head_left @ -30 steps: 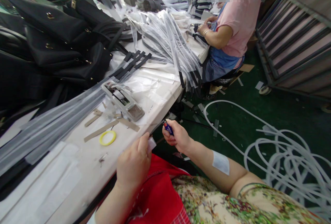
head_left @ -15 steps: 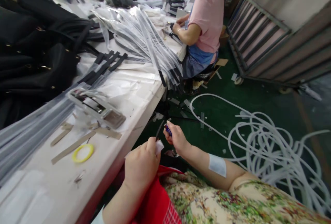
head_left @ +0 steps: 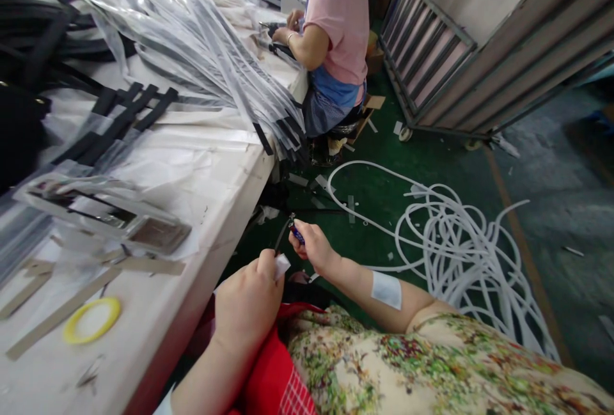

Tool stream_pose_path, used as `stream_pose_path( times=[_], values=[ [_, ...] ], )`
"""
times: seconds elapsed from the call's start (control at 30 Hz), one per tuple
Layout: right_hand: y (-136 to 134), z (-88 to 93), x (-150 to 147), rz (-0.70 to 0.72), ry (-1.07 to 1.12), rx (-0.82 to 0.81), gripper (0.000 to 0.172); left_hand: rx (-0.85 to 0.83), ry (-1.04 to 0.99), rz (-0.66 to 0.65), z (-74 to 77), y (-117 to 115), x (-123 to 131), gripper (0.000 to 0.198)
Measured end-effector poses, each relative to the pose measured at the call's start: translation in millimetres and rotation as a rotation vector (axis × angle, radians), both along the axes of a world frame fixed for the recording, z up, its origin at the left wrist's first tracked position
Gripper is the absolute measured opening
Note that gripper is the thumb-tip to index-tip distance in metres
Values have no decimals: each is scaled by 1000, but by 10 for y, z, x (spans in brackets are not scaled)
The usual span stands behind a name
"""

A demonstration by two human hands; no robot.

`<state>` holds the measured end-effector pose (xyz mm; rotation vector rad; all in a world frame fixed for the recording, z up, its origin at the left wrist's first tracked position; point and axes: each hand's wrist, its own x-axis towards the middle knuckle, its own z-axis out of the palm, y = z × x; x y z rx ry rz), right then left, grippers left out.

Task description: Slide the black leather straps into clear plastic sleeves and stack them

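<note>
The person wears a cream garment (head_left: 407,364) with a dense print in green, red and yellowish brown. Its right sleeve (head_left: 446,325) is short, and on the right forearm (head_left: 357,274) a pale bluish-white rectangular patch (head_left: 386,290) lies flat. Plain bright red cloth (head_left: 261,364) covers part of the front, joined by a piece of red check (head_left: 296,392) with thin white lines. Something pale (head_left: 165,404) shows on the left forearm (head_left: 215,357), cut off by the bottom edge. The left hand (head_left: 247,297) and right hand (head_left: 314,245) are bare.
</note>
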<state>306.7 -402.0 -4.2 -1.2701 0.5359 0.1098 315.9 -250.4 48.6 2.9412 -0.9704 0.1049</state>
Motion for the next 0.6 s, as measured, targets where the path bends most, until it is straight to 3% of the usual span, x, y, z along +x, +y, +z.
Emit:
stream_pose_path(
  times=[0.3, 0.43, 0.53, 0.6],
  values=[
    [30, 30, 16, 6, 32, 68, 54, -52, 45, -22, -20, 16, -13, 19],
    [46, 38, -35, 43, -7, 71, 58, -102, 104, 87, -11, 124, -2, 17],
    [72, 45, 42, 46, -96, -6, 53, -273, 222, 191, 73, 336, 24, 15],
    [102, 64, 263, 102, -196, -113, 49, -444, 310, 265, 172, 527, 33, 18]
  ],
)
